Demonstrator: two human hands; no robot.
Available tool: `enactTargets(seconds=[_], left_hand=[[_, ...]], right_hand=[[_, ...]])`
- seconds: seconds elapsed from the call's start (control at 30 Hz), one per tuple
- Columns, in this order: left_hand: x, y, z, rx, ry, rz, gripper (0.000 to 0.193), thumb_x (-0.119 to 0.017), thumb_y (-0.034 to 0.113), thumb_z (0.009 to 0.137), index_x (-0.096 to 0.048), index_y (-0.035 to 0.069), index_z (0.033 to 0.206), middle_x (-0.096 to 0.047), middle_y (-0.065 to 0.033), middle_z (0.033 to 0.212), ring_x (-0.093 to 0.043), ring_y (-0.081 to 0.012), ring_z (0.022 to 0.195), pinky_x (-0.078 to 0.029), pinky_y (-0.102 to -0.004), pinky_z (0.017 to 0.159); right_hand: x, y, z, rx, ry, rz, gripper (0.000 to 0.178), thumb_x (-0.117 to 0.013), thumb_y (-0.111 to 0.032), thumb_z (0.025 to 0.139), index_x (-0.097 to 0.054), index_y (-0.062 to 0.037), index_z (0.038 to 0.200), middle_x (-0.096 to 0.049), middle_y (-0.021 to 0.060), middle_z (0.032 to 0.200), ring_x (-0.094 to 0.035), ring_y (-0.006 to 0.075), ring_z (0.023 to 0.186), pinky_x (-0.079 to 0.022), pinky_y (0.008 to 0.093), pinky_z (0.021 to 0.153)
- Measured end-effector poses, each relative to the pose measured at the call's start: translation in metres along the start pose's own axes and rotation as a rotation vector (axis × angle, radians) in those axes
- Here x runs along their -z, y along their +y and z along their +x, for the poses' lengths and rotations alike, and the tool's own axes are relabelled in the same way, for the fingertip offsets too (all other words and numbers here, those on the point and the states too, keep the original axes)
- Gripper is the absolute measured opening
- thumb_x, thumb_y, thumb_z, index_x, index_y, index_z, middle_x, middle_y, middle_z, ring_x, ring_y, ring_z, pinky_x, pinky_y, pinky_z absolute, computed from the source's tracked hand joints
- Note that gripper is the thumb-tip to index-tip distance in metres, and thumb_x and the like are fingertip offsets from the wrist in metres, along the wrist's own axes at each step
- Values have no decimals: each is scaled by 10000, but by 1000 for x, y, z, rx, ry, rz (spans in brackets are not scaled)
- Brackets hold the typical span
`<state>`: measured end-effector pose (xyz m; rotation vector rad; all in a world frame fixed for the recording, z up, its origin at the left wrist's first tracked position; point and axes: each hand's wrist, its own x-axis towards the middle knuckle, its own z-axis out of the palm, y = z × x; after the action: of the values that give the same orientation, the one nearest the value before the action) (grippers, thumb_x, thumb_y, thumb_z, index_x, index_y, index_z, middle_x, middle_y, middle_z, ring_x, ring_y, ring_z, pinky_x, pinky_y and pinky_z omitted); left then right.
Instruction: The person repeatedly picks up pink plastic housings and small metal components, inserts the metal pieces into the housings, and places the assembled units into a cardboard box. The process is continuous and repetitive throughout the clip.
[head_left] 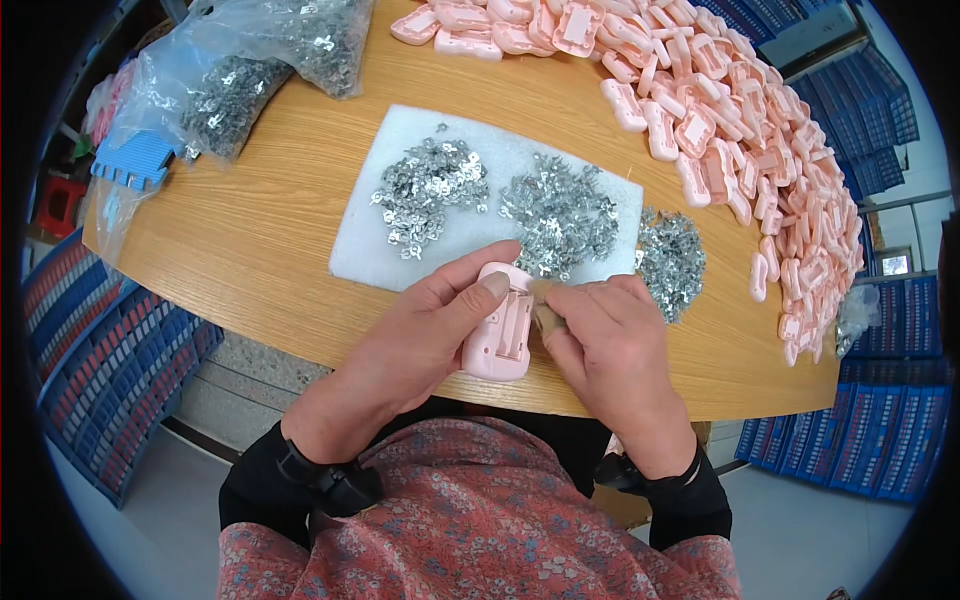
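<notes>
My left hand (415, 325) grips a pink plastic casing (497, 362) near the table's front edge, its thumb lying on the upper end. The casing's long battery recess faces up. At that recess's upper right corner, my right hand (618, 335) has its thumb and fingertips pinched together, touching or very near the casing. Whatever sits between those fingertips is hidden. Just beyond my hands, a white foam sheet (355, 225) carries a left heap of small metal contact pieces (432, 190) and a right heap of metal contact pieces (562, 215).
Another heap of metal pieces (671, 262) lies on the wooden table (270, 230) beside the foam. Many pink casings (715, 110) are piled along the far right. Clear bags of metal parts (235, 95) and a blue ridged block (132, 160) sit far left. Blue racks (110, 370) flank the table.
</notes>
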<state>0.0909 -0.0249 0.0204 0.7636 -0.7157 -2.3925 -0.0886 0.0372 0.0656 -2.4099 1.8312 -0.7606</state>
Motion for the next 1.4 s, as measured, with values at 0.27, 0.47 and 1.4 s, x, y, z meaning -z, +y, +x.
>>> enactTargets(seconds=[0.27, 0.47, 1.4], left_hand=[[-2, 2, -2, 7, -28, -72, 436, -486, 156, 1052, -429, 21, 1463, -611, -79, 1263, -626, -149, 1087, -535, -307, 933], [-7, 2, -5, -7, -1, -41, 439, -501, 156, 1047, -432, 9, 1455, -613, -85, 1255, -626, -152, 1092, -536, -307, 930], [-18, 5, -16, -415, -41, 967, 465, -531, 28, 953, -471, 25, 1414, -586, -92, 1080, -593, -134, 930, -511, -277, 777]], right_hand=[[2, 5, -12, 91, 27, -28, 330, -757, -49, 642, -690, -80, 964, -651, 58, 919, -631, 232, 802, -460, 375, 748], [2, 8, -15, 79, 12, 23, 267, -755, -99, 684, -675, -87, 938, -627, 36, 923, -611, 229, 834, -431, 367, 747], [-1, 9, -21, -803, -187, 1305, 198, -622, -117, 985, -603, 8, 1138, -660, 27, 969, -586, 47, 777, -495, 203, 677]])
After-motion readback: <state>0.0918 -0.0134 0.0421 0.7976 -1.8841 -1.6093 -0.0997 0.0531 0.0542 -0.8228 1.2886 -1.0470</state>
